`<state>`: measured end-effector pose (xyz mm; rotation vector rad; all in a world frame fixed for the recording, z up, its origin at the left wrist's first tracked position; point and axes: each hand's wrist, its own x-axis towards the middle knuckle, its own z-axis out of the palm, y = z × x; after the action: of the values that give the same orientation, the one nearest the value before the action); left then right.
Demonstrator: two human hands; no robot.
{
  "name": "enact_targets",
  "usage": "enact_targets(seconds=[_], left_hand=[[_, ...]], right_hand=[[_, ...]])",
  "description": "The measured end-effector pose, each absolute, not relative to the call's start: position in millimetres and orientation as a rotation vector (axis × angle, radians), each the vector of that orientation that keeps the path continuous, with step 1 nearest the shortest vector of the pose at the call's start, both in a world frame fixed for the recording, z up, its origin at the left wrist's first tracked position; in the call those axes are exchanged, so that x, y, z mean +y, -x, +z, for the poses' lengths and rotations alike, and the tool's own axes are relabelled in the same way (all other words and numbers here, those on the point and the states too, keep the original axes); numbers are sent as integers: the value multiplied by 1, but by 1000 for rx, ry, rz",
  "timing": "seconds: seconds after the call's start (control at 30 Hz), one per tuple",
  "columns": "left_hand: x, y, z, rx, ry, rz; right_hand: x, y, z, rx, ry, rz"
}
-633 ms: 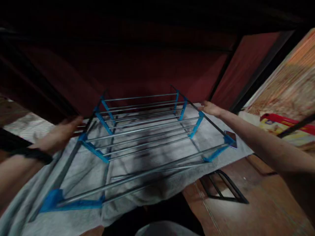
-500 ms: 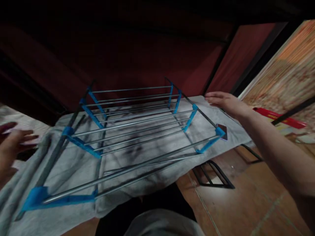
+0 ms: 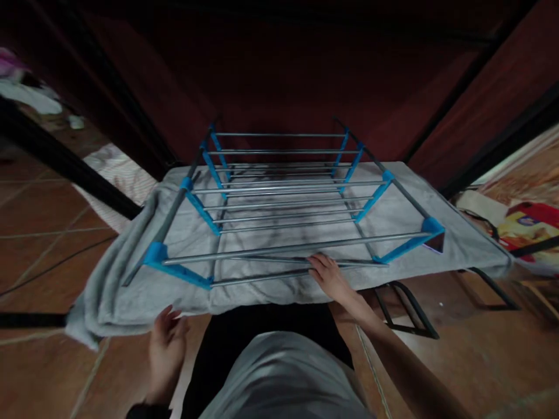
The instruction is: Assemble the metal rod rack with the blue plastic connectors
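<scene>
Head view, listed by place from the rack:

Item 1: grey metal-barred rack with blue plastic joints (image 3: pixel 288 187), lying low on a soft grey cloth (image 3: pixel 471 247); one piece in sight, long, with many thin parallel bars. Handling, as judged: light for its spread, stiff along the bars, smooth and slightly slippery on the metal; the blue joints look the likeliest parts to flex or crack. Best hold: both side rails at once, close to the joints, so it stays level

Item 2: thin straight grey metal rod (image 3: pixel 271 259), at the rack's near edge, between its upper and lower front bars; whether fixed or loose cannot be told

Item 3: right hand (image 3: pixel 331 279), at the rack's near edge, fingers on the rod; whether clenched round it or merely resting cannot be told

Item 4: left hand (image 3: pixel 168 340), in front of the rack's near left corner, apart from it; fingers loosely curled, grasping nothing visible

Item 5: dark flat slab (image 3: pixel 435 243), just beside the rack's near right corner, partly covered
</scene>
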<state>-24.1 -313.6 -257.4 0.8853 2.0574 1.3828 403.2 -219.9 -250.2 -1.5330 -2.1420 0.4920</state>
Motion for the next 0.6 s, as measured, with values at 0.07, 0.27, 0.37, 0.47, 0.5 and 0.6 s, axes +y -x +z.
enact_targets(seconds=[0.07, 0.27, 0.37, 0.47, 0.5, 0.6], left_hand=[[-306, 11, -272, 1974, -1009, 1345], [-284, -9, -290, 2005, -1260, 1304], [-279, -7, -289, 2044, -1287, 1280], [-278, -2, -288, 2033, -1283, 1257], [-280, -1, -287, 2024, -1279, 1254], [-284, 3, -284, 2015, -1243, 1239]], right_hand=[[-203, -389, -263, -2297, 1567, 356], [-181, -395, -272, -2435, 1533, 194], [-180, -402, -266, -2467, 1417, 110], [-190, -401, -255, -2457, 1357, 87], [-196, -399, -250, -2453, 1356, 79], [-215, -390, -235, -2452, 1404, 38]])
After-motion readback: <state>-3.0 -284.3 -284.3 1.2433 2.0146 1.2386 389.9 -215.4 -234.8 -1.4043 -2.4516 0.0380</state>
